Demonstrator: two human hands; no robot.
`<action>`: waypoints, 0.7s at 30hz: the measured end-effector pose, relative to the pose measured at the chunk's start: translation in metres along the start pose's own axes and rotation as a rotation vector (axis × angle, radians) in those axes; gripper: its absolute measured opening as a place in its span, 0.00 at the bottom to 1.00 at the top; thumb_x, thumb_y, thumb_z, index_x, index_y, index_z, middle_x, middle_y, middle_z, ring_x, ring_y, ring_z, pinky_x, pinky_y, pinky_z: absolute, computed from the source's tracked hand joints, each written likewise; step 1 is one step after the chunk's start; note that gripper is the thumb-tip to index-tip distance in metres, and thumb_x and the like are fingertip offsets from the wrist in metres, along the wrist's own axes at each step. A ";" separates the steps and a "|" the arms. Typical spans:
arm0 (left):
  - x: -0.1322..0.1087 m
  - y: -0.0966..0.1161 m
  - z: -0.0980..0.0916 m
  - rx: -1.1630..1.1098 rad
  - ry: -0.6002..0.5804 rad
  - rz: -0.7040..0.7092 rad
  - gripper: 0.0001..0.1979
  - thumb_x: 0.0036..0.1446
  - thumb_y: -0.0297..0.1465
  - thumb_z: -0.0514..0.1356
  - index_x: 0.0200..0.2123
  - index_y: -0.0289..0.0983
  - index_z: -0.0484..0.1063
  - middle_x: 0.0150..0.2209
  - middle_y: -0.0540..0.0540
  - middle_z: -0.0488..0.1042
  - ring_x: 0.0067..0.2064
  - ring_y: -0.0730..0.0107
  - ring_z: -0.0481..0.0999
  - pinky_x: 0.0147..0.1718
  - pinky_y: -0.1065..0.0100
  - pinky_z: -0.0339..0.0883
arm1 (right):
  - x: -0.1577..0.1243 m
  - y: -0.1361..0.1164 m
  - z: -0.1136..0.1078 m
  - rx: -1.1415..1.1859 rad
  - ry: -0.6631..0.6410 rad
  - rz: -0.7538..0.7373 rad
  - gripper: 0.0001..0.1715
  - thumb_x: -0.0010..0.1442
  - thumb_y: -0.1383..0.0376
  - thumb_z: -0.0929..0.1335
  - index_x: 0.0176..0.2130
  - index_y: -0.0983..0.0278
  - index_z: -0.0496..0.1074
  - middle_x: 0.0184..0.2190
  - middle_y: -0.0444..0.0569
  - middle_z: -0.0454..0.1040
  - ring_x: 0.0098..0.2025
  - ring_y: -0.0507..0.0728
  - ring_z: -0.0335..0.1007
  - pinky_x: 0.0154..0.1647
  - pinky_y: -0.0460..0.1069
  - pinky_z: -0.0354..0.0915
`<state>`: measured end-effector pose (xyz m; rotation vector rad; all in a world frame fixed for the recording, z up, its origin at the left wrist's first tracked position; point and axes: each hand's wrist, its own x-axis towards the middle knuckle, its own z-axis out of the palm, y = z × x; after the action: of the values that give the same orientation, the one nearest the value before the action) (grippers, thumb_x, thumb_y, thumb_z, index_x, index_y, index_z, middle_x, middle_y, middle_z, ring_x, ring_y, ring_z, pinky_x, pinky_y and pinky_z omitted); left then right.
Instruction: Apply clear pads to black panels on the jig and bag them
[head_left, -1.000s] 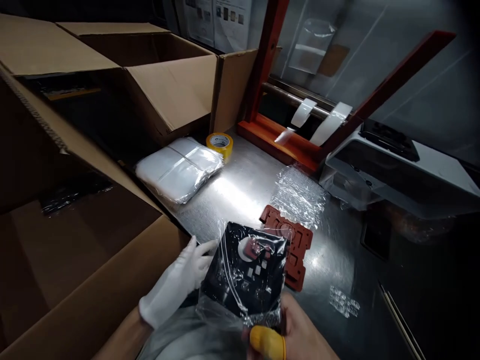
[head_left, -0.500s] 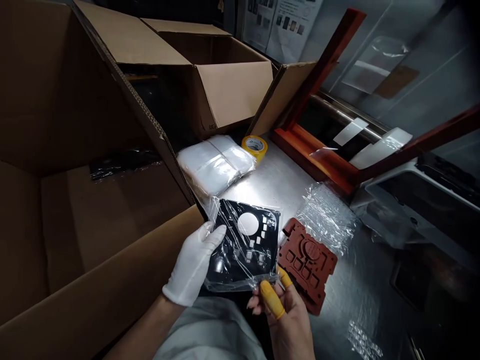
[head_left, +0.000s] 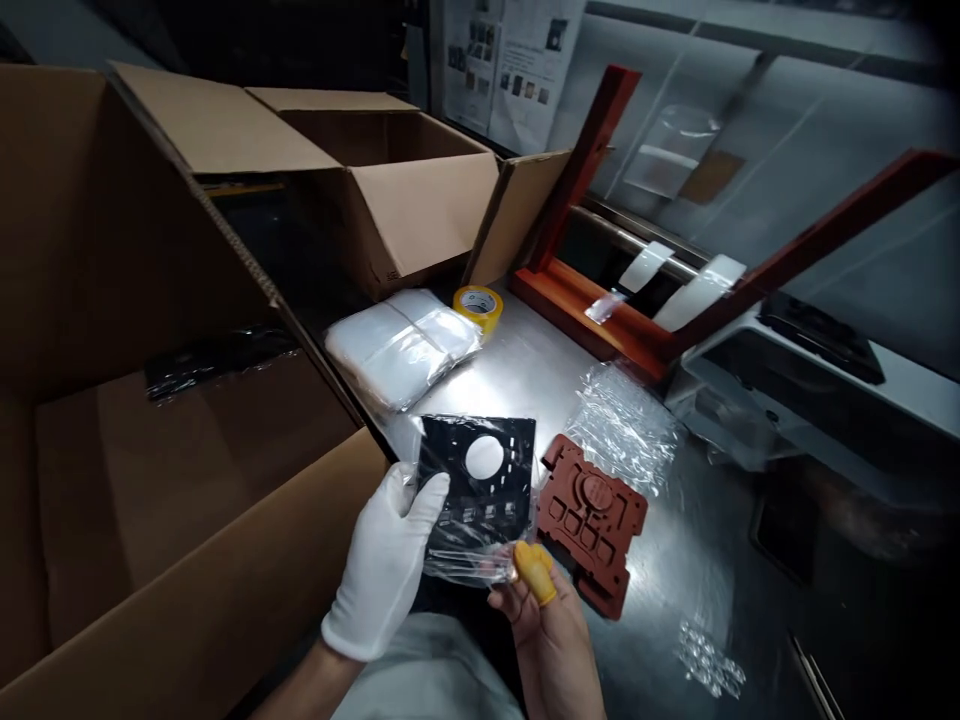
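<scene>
A flat black panel point(head_left: 461, 470) with a round hole and several small square cutouts sits inside a clear plastic bag point(head_left: 469, 567). My left hand point(head_left: 386, 555), in a white glove, grips the bagged panel by its left edge, thumb on top. At the lower right corner, my right hand point(head_left: 541, 600) pinches the bag's edge; yellow finger cots cover its thumb and a finger. Just right of the bag, a reddish-brown moulded fixture point(head_left: 592, 520) with recesses lies on the metal table point(head_left: 517, 335).
A large open cardboard box point(head_left: 187, 560) stands at left, holding a black wrapped item point(head_left: 217, 362). Behind are another box point(head_left: 420, 205), a stack of clear bags point(head_left: 405, 345) and yellow tape point(head_left: 480, 308). A red frame point(head_left: 592, 320) and crumpled clear plastic point(head_left: 626, 420) are at right.
The camera view has shifted, moving the surroundings left. My right thumb and finger have closed together on the bag's edge, and the bagged panel is tilted a little differently.
</scene>
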<state>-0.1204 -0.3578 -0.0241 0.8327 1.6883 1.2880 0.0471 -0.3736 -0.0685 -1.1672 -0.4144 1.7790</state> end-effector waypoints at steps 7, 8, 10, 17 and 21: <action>-0.006 0.004 0.019 -0.010 0.025 0.000 0.19 0.62 0.49 0.60 0.43 0.40 0.70 0.39 0.50 0.75 0.40 0.66 0.74 0.44 0.68 0.70 | -0.011 -0.007 -0.011 0.355 0.015 -0.009 0.24 0.46 0.53 0.80 0.39 0.62 0.79 0.38 0.51 0.83 0.35 0.60 0.80 0.33 0.51 0.75; -0.008 0.004 0.023 -0.003 0.023 0.001 0.20 0.61 0.49 0.61 0.43 0.39 0.71 0.39 0.50 0.76 0.41 0.65 0.74 0.44 0.67 0.70 | -0.012 -0.013 -0.012 0.400 0.034 -0.009 0.24 0.45 0.54 0.81 0.40 0.62 0.78 0.38 0.50 0.82 0.35 0.59 0.80 0.34 0.51 0.75; -0.011 0.006 0.031 -0.002 0.010 0.014 0.20 0.60 0.49 0.62 0.45 0.39 0.72 0.41 0.48 0.77 0.42 0.62 0.75 0.46 0.65 0.70 | -0.012 -0.028 -0.016 0.480 0.107 -0.024 0.24 0.44 0.59 0.81 0.40 0.62 0.77 0.37 0.48 0.82 0.33 0.55 0.79 0.34 0.49 0.75; -0.018 0.011 0.059 -0.133 -0.006 0.033 0.24 0.59 0.46 0.64 0.53 0.39 0.74 0.48 0.47 0.78 0.49 0.58 0.76 0.51 0.64 0.69 | -0.017 -0.047 -0.042 0.654 0.313 -0.031 0.24 0.42 0.68 0.80 0.39 0.62 0.74 0.33 0.41 0.78 0.28 0.48 0.72 0.28 0.41 0.71; -0.018 0.016 0.067 -0.020 0.051 0.025 0.21 0.57 0.47 0.64 0.46 0.39 0.76 0.42 0.48 0.79 0.47 0.58 0.75 0.46 0.66 0.69 | -0.032 -0.013 -0.063 0.466 0.205 0.017 0.21 0.45 0.62 0.80 0.39 0.61 0.74 0.28 0.41 0.75 0.27 0.50 0.71 0.25 0.43 0.71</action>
<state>-0.0520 -0.3423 -0.0128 0.8178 1.7064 1.3516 0.1110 -0.4062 -0.0735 -1.0028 0.1293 1.6325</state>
